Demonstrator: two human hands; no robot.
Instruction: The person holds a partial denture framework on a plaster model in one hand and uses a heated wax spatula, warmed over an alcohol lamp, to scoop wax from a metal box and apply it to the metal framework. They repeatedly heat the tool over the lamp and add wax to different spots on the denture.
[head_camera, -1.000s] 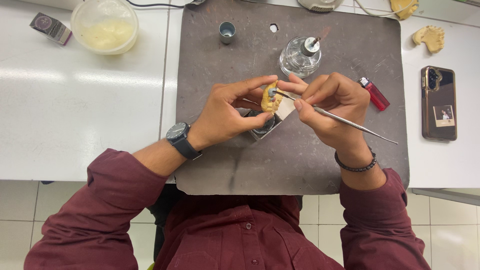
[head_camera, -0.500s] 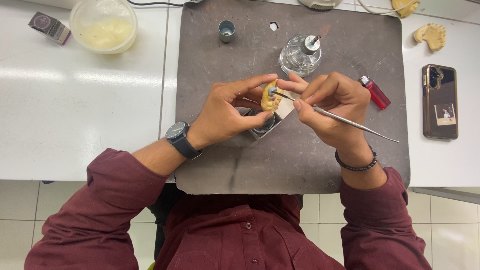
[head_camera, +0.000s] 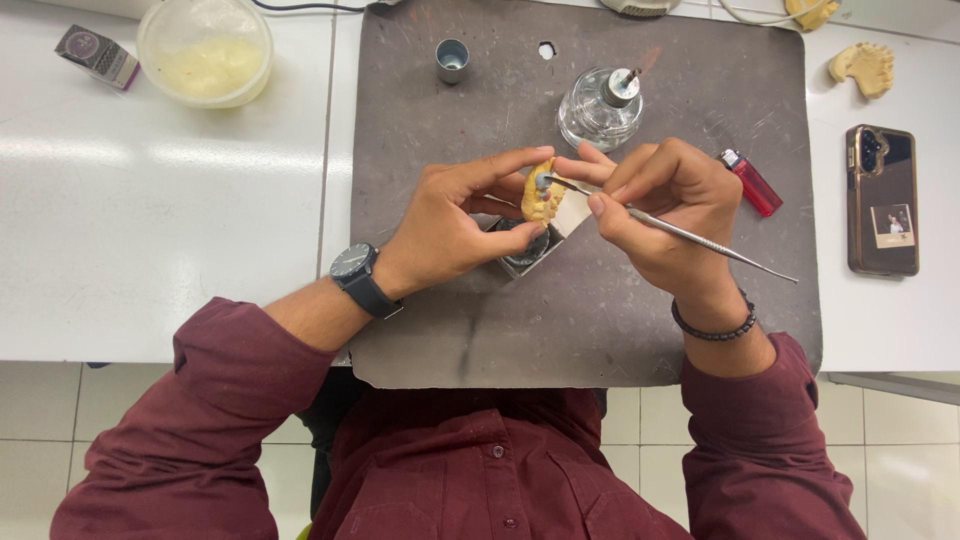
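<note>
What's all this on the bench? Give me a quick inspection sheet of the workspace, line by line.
Surface: dark grey mat lying on a white bench.
Job's things: yellow dental cast pinched in the left hand; thin metal tool in the right hand, tip at the cast.
Clutter: glass burner, red lighter, small metal cup, plastic tub, small box, phone, spare cast.
Grippers: both hands busy, close together.
Cables: a dark cable at the top edge.
Surroundings: tiled floor below the bench.
</note>
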